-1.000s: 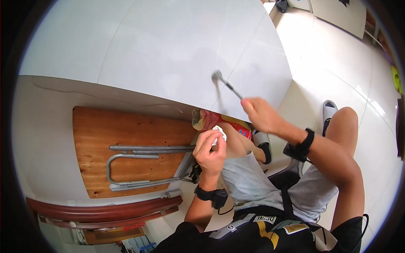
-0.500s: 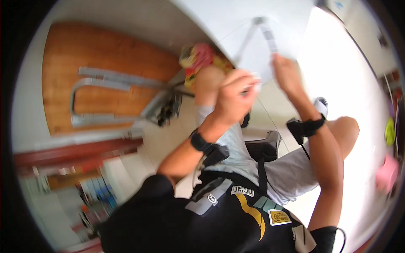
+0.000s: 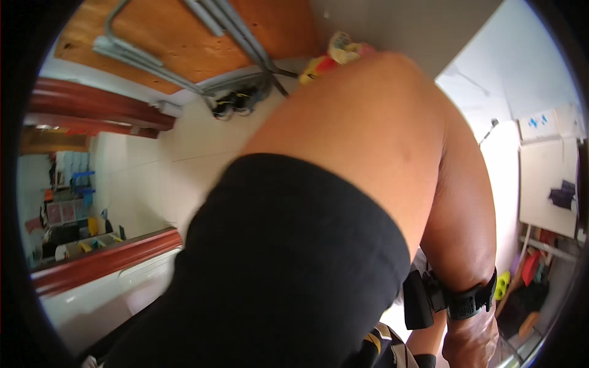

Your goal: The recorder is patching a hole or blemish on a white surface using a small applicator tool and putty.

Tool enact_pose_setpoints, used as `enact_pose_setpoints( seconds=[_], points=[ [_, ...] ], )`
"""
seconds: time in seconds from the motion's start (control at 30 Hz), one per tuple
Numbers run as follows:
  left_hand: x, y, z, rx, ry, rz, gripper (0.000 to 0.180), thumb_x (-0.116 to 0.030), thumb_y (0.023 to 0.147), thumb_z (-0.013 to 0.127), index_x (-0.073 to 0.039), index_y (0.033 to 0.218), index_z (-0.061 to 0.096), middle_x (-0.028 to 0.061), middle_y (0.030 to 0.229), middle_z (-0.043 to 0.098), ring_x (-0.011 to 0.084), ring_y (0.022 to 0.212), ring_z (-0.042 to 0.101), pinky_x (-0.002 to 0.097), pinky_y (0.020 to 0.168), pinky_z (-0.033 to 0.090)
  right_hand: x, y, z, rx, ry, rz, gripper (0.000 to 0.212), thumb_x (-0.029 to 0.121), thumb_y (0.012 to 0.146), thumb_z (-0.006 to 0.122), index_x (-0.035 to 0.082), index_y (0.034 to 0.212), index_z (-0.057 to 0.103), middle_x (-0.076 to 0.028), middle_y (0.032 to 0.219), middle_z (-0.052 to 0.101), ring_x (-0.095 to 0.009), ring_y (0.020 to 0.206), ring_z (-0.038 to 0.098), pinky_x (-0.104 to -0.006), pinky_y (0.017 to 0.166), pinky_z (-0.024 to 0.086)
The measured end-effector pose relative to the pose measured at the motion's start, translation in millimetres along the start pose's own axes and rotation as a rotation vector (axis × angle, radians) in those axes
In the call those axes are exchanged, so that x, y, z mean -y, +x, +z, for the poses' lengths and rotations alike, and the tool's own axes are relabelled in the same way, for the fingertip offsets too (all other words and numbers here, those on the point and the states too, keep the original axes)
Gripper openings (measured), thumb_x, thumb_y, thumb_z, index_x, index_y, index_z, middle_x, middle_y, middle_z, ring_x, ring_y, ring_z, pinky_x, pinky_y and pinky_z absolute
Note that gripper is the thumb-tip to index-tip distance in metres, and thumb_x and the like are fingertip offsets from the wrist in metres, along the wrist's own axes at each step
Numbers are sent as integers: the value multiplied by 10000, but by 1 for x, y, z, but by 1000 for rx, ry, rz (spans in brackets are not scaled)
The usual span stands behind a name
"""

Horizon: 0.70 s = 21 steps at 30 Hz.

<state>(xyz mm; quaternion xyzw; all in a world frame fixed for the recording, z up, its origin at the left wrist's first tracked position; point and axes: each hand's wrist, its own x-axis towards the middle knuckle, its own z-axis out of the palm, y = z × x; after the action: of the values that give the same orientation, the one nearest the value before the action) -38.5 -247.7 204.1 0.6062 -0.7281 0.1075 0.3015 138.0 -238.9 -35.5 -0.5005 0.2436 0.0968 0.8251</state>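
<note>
My left arm, bent with its elbow high and its black sleeve toward the lower left, fills the middle of the view. The forearm runs down to the lower right, where a black wristband with a small black box circles the wrist. Below it, my left hand shows only its back near the lower edge; the fingers are hidden, and I cannot tell what it holds or touches. A strip of bare skin beside the box looks like part of my other arm; my right hand does not show.
A wooden board with grey metal tube legs leans at the upper left, dark shoes below it. Colourful bags lie beyond my elbow. Red-brown wooden rails cross the left. A pale cabinet stands at the right.
The view has turned and shifted. My left arm has risen and swung across the middle, its hand now at the lower right. My right hand, in sight before, has gone out of view.
</note>
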Motion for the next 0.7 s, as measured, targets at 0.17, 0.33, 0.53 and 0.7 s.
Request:
enact_pose_setpoints(
  seconds=[0.17, 0.33, 0.53, 0.7],
  points=[
    [-4, -16, -14, -41, -95, 113, 80, -97, 677, 739, -68, 718, 677, 37, 672, 629, 236, 681, 658, 389, 580, 540, -8, -6, 2, 107, -154, -83, 434, 472, 1093, 398, 109, 895, 528, 66, 613, 269, -73, 477, 216, -272, 430, 163],
    [34, -68, -15, -75, -115, 73, 80, -88, 686, 743, -54, 732, 687, 40, 682, 639, 237, 710, 682, 393, 589, 563, 4, -43, 31, 244, -388, -195, 492, 433, 1093, 370, 24, 897, 559, 62, 596, 328, -58, 466, 279, -258, 424, 210],
    [66, -163, -19, -280, 25, -137, 100, -93, 692, 688, -27, 695, 613, 72, 726, 627, 246, 730, 655, 375, 534, 545, 27, -44, 57, 104, -443, -307, 481, 416, 1086, 391, 39, 845, 566, 69, 588, 353, -51, 472, 282, -253, 430, 217],
    [98, -201, -42, -197, 35, -317, 128, -42, 722, 719, -21, 790, 613, 91, 817, 609, 264, 817, 654, 379, 769, 560, -28, -22, 14, 17, -599, -338, 468, 464, 1100, 416, 77, 873, 551, 44, 638, 387, -81, 592, 408, -256, 545, 359]
  ],
)
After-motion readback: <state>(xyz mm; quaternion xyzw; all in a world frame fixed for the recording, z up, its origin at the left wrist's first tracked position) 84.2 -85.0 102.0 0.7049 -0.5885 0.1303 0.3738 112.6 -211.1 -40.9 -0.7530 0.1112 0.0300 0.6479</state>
